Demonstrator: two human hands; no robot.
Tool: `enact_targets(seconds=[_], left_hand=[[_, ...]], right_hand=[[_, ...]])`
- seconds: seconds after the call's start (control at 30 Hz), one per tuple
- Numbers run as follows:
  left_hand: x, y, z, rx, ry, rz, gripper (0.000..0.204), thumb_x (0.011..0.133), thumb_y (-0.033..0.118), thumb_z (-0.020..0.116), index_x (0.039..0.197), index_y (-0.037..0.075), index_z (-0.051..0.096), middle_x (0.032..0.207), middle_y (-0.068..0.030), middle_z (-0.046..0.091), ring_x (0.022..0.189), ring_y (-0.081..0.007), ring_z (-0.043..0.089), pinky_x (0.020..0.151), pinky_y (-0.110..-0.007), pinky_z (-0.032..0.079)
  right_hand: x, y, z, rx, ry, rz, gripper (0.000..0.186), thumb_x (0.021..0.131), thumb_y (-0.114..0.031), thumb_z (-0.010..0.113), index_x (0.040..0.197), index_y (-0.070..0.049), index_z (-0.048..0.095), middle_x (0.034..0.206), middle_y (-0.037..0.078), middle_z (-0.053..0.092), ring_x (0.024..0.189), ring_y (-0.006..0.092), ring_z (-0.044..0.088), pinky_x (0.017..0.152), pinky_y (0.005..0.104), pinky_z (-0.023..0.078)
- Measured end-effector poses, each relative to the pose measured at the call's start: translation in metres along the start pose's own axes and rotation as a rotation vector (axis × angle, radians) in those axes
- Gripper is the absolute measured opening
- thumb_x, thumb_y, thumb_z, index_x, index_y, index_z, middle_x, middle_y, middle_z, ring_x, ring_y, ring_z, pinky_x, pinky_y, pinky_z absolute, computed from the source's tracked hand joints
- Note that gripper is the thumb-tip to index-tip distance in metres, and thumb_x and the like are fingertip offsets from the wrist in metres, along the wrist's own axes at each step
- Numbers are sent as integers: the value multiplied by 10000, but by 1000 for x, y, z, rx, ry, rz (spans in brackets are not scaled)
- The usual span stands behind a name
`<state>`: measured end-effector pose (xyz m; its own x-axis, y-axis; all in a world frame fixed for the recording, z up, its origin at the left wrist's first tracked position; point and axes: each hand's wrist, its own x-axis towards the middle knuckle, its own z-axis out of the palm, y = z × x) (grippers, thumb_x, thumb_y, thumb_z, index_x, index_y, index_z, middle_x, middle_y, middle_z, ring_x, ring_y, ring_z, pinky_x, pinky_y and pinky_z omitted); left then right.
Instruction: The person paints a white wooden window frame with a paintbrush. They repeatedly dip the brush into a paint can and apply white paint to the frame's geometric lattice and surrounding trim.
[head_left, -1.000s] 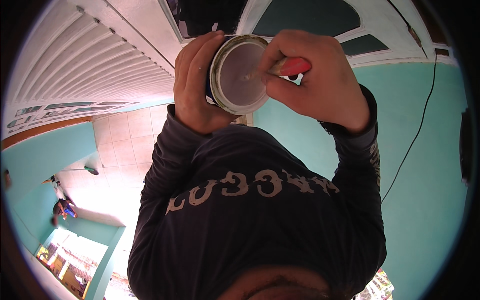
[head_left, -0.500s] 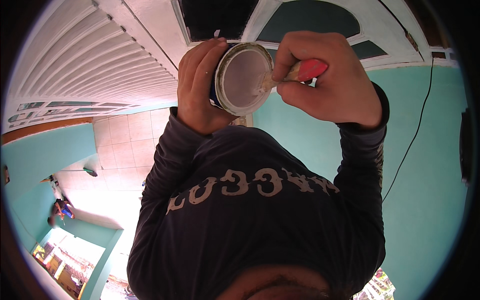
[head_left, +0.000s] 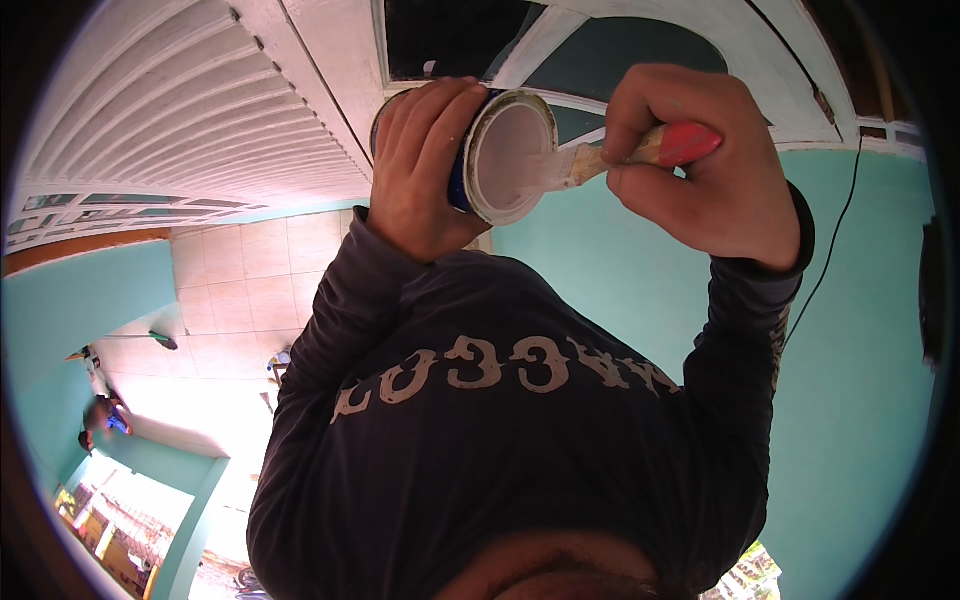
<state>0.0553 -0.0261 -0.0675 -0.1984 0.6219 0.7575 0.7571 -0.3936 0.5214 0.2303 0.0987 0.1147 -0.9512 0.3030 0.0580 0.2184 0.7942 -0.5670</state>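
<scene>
At the upper middle of the head view, a pale-lined blue can (head_left: 500,150) tips its mouth toward the person's right, and out comes the brush (head_left: 591,165); the bristles (head_left: 552,171), buried deep inside a second ago and only starting to show half a second later, now lie largely in sight across the mouth's right edge, with the tips apparently just inside! The left hand (head_left: 422,170) stays wrapped around the can's outside, fingers over the top, steadying it; the right hand (head_left: 712,180) pinches the wooden handle between thumb and fingers, red end poking back past the knuckles, and it stands clear of the rim where it was right up against it before; that looks like the dip ending and the brush being drawn off over the lip, though how much paint the whitish bristles carry, nobody can tell from here. Against the earlier frame, the can turns more side-on, so more of its blue wall shows; can, hands and the glazed door (head_left: 630,65) all sit farther right, so part of that shift is the head turning; even so, the right hand travels farthest, and the gap between the two hands is plainly wider.
</scene>
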Motion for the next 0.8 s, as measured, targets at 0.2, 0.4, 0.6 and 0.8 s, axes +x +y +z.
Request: enact_targets(seconds=[0.2,0.4,0.6,0.8], left_hand=[[0,-3,0,-13,7,-26,983,535,223,965,1392,19,530,1367,-193,586,1253,-387,569,1066,-514,419],[2,2,-2,-8,-13,-52,988,558,166,965,1417,-6,507,1412,-204,576,1287,-396,565,1082,-471,453],[4,3,-4,-49,-23,-92,987,553,130,963,1415,-10,505,1409,-209,575,1294,-387,561,1086,-462,466],[0,0,0,-18,6,-66,994,555,110,963,1424,-12,495,1413,-212,573,1306,-385,555,1080,-454,480]], right_hand=[[-7,-11,-4,69,61,55,140,675,52,671,783,-4,603,818,72,626,717,173,605,646,293,458],[9,0,21,47,89,-76,131,695,-16,710,794,-29,625,761,85,629,672,235,622,610,332,473],[1,-3,16,-55,23,-93,176,679,60,708,814,3,611,812,80,625,682,200,636,621,313,481],[-3,-8,3,-34,26,-101,190,668,69,702,825,3,620,811,80,623,680,205,632,620,311,481]])
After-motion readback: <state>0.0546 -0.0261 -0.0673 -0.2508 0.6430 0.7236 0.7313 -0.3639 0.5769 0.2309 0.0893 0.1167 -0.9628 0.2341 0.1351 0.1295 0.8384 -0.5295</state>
